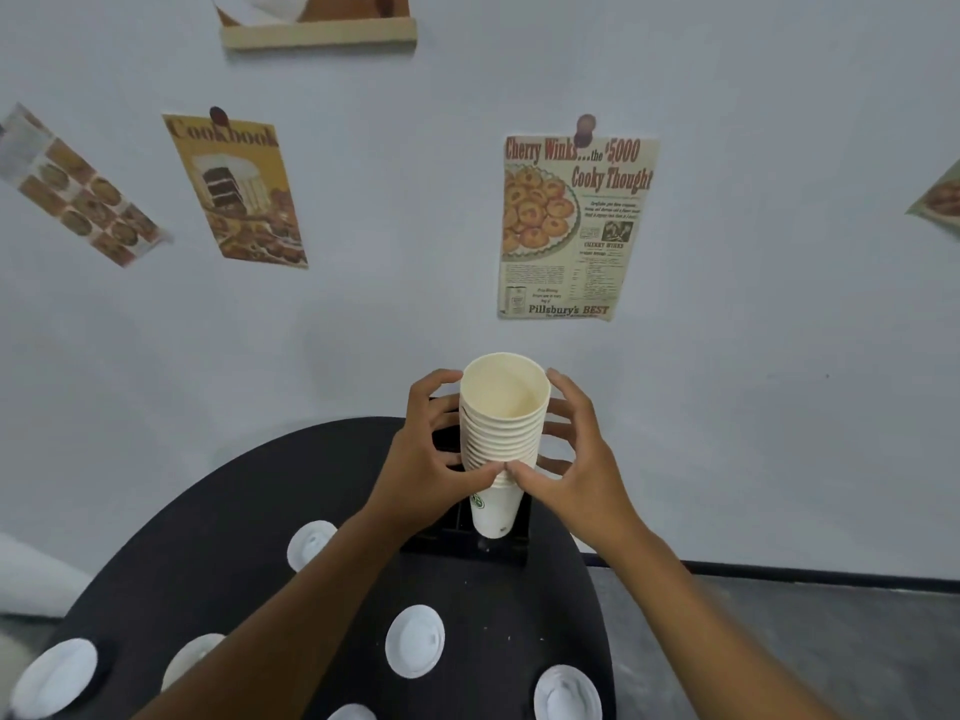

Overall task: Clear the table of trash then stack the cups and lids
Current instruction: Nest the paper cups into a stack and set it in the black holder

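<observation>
A tall stack of several cream paper cups (503, 433) stands upright in a black holder (467, 540) at the far edge of the round black table (234, 553). My left hand (434, 459) wraps the stack from the left and my right hand (569, 459) from the right, thumbs meeting at the front low on the rims. Several white lids lie flat on the table: one (310, 544) under my left forearm, one (414, 640) between my arms, one (567, 694) at the near right, two (54, 678) (189, 657) at the near left.
A pale wall right behind the table carries a cookie advert (576, 226) and a cookbook poster (236, 189). Grey floor (779, 641) shows to the right of the table. A white shape (31, 579) sits at the left edge.
</observation>
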{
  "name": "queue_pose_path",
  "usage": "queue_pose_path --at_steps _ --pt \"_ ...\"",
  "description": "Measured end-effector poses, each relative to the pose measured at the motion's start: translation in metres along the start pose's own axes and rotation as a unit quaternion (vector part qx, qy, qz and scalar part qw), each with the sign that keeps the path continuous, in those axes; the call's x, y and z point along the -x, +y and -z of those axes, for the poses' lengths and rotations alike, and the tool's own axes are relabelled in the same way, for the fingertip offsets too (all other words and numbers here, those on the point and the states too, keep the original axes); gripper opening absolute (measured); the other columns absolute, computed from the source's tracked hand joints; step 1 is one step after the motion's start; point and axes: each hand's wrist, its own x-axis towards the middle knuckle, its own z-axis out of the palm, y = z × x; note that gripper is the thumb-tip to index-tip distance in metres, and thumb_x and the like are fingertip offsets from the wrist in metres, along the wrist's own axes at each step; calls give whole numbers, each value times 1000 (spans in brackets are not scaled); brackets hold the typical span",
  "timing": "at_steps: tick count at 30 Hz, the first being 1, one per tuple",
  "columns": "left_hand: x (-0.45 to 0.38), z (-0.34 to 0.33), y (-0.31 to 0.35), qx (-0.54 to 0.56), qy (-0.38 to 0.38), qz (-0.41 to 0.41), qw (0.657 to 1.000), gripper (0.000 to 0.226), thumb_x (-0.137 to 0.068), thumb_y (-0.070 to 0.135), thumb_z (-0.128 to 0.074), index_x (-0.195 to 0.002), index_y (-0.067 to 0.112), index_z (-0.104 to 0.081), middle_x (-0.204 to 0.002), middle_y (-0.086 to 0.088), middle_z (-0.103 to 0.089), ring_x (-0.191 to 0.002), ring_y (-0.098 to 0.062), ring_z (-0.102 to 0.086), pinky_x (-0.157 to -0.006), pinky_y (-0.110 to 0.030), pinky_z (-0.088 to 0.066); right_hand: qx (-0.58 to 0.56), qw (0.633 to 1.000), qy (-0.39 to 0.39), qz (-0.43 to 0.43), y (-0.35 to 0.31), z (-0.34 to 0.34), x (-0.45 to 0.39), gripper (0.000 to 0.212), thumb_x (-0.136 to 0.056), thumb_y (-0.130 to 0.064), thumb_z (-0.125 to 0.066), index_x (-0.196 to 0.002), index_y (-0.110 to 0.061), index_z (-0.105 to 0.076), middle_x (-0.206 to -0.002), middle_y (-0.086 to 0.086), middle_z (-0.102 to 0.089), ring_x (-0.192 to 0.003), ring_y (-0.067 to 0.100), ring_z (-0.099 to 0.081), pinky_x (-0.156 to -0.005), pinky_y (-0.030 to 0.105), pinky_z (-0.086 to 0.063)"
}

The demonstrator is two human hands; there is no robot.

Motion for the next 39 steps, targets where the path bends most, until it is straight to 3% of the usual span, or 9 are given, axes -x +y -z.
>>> queue_pose_path --at_steps 6,12,19,26,34,39 --pt "-16 -7 -16 -10 -10 3 1000 97 -71 12 -93 -140 40 -31 -138 3 -59 -125 -14 -63 -90 -39 -64 -2 1000 0 4 19 0 -15 97 -77 -29 -89 -144 -58 -25 -137 -33 -42 -126 3 -51 -90 22 -57" --pt "-19 -15 -46 -16 -23 23 999 97 -70 9 -93 -140 35 -32 -143 2 -52 -127 -14 -60 -90 -39 -64 -5 1000 -13 -9 49 -11 -20 96 -78 -24 -89 -142 -57 -26 -138 -32 -41 -126 2 -50 -83 13 -54" --pt "-19 -28 -76 -11 -17 43 999 97 -68 3 -93 -139 33 -34 -134 30 -48 -124 -10 -60 -88 -42 -64 0 999 -19 -29 78 -23 -23 95 -77 -20 -89 -140 -54 -27 -138 -31 -40 -126 0 -49 -87 15 -54" --pt "-17 -30 -85 -18 -12 28 999 99 -67 5 -94 -133 44 -33 -142 6 -48 -124 -14 -60 -84 -34 -64 -2 1000 -13 -27 88 -26 -18 94 -75 -18 -89 -143 -45 -31 -141 -23 -42 -128 5 -50 -93 22 -56" --pt "-10 -25 -91 -40 -15 26 999 99 -66 9 -95 -137 38 -32 -142 7 -48 -125 -13 -60 -85 -37 -65 10 999 -16 -29 88 -32 -13 97 -76 -18 -89 -137 -60 -26 -136 -33 -39 -127 -2 -48 -87 10 -51" --pt "-8 -26 -90 -38 -29 21 999 102 -66 10 -95 -139 40 -30 -143 17 -44 -127 -9 -57 -89 -35 -64 22 999 -19 -37 89 -32 -11 105 -75 -23 -91 -146 -54 -20 -140 -30 -37 -130 -2 -45 -92 14 -52"
